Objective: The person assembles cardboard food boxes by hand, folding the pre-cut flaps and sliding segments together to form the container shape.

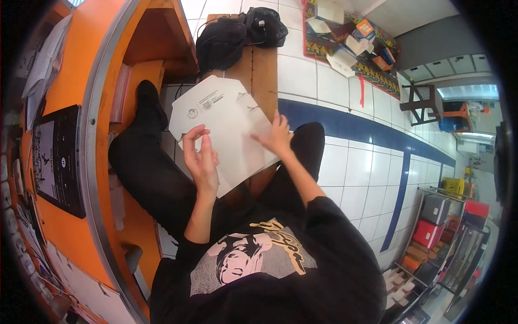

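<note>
A flat white cardboard piece (pixel 226 127) with cut, angled corners and small dark print lies over the wooden bench between my legs. At its right side a flap is creased and slightly torn. My left hand (pixel 202 161) is raised over the lower left part of the cardboard, fingers loosely bent and apart, with nothing seen in it. Across the right edge of the cardboard, my right hand (pixel 276 135) has its thumb and fingers spread and a little blurred. Whether its fingertips press on the cardboard I cannot tell.
A wooden bench (pixel 264 73) carries black bags (pixel 237 38) at its far end. To my left stands an orange desk (pixel 86 178) with a tablet (pixel 56 159). Boxes and papers (pixel 359 40) lie on a patterned mat, far right. A dark stool (pixel 422 104) stands beyond.
</note>
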`<act>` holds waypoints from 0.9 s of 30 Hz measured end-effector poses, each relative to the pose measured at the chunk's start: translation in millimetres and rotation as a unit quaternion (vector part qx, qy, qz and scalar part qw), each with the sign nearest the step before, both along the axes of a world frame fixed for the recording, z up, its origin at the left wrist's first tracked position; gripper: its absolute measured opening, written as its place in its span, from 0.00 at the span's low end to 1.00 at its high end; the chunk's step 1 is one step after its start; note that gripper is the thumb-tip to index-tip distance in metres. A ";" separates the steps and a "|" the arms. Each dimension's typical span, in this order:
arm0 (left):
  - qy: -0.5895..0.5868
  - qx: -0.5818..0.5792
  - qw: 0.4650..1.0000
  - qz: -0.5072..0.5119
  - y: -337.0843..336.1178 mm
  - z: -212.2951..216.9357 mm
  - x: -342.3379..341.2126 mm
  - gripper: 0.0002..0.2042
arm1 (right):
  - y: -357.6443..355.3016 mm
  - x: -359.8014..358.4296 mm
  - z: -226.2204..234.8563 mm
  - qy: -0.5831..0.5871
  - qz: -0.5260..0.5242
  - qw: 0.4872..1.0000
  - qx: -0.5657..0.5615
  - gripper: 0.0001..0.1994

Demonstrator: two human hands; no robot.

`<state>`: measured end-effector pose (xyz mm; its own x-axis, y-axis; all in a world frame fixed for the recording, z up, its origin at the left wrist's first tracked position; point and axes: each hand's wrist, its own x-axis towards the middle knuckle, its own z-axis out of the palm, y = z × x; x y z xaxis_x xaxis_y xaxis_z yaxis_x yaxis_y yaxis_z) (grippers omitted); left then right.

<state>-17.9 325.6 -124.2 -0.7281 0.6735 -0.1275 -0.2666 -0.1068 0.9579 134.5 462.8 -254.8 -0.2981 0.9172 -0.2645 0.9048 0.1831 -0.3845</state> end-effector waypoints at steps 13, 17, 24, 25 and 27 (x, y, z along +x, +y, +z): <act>0.045 -0.121 0.981 -0.146 5.9 -44.9 22.1 0.22 | -43.2 -10.7 32.4 0.211 0.160 0.904 0.336 0.07; 0.070 -0.131 0.982 -0.113 5.5 -30.8 17.5 0.21 | -89.4 -14.2 130.0 0.203 0.291 0.902 0.248 0.12; 0.009 -0.014 1.000 -0.007 -11.2 30.5 -23.8 0.11 | -93.9 29.3 195.2 0.472 0.215 0.847 0.120 0.19; 0.010 -0.014 1.000 -0.004 -13.0 36.4 -24.0 0.11 | -93.0 26.1 193.0 0.473 0.217 0.846 0.119 0.19; -0.074 0.035 0.997 0.000 -16.3 49.8 -20.4 0.12 | -90.1 16.5 180.9 0.441 0.367 0.804 0.157 0.20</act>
